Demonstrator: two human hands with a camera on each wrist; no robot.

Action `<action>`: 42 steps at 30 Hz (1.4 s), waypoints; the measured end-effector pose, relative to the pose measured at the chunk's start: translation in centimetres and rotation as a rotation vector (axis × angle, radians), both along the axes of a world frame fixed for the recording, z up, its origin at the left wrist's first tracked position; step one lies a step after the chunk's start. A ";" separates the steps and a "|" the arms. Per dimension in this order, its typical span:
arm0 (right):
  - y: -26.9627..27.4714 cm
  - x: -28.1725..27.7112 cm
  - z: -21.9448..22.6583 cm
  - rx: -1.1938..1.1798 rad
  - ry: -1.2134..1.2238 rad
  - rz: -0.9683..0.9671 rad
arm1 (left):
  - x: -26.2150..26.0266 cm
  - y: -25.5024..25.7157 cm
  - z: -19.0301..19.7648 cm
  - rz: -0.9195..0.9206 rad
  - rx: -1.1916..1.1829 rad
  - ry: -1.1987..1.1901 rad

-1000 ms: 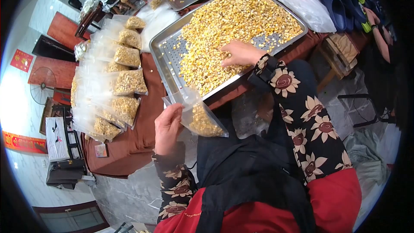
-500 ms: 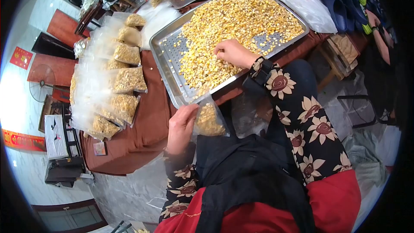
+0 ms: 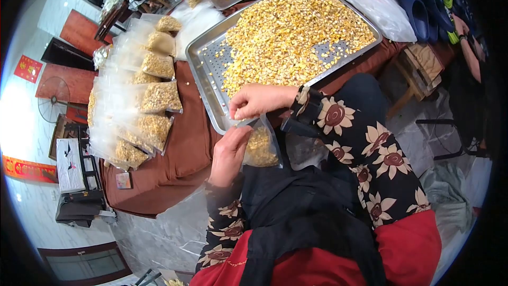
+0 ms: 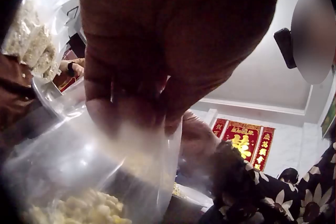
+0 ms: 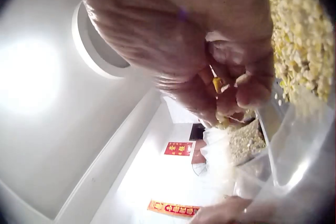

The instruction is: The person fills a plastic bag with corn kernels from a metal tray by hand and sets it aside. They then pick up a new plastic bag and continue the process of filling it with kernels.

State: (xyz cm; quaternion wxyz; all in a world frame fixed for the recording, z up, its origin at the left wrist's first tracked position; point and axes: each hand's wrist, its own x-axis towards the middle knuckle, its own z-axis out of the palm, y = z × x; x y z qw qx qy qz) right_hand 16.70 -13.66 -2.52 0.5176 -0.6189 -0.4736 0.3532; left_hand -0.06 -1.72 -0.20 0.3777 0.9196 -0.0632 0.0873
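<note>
My left hand pinches the top of a clear plastic bag partly filled with corn kernels. The bag hangs just beyond the tray's near corner, over my lap. Right above its mouth is my right hand, fingers curled around a few kernels that show between them in the right wrist view. Beneath and beyond the right hand, a metal tray holds a large heap of yellow corn. In the left wrist view, the left hand covers the bag's mouth.
Several filled bags lie in rows on the brown cloth at left. Loose plastic bags lie beside the tray. A second tray stands at the back, near another person's hand. Dark blue slippers are at far right.
My right hand has left the corn heap and moved left and nearer, to the bag's mouth. My left hand has shifted right with the bag. Another person's hand now shows at the back tray.
</note>
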 end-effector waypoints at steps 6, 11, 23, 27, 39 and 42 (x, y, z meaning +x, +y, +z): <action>0.0 -1.2 0.2 0.002 -0.505 0.056 | -0.2 -0.4 0.2 -0.009 0.045 -0.047; -0.7 -1.4 1.0 -0.042 -0.487 0.110 | -0.2 -0.3 -0.1 0.001 0.026 -0.074; -3.8 3.7 -2.9 -0.338 -0.999 -0.511 | -0.5 0.0 -0.3 0.024 0.018 -0.053; -3.6 4.4 -2.9 -0.349 -0.872 -0.489 | -0.6 -0.1 -0.1 0.025 0.012 -0.056; -3.9 5.7 -1.8 -0.069 0.065 -0.585 | -0.6 0.0 0.1 0.019 -0.007 -0.034; -2.9 3.9 -0.2 0.058 0.240 -0.360 | -0.5 -0.2 0.2 0.025 -0.017 -0.029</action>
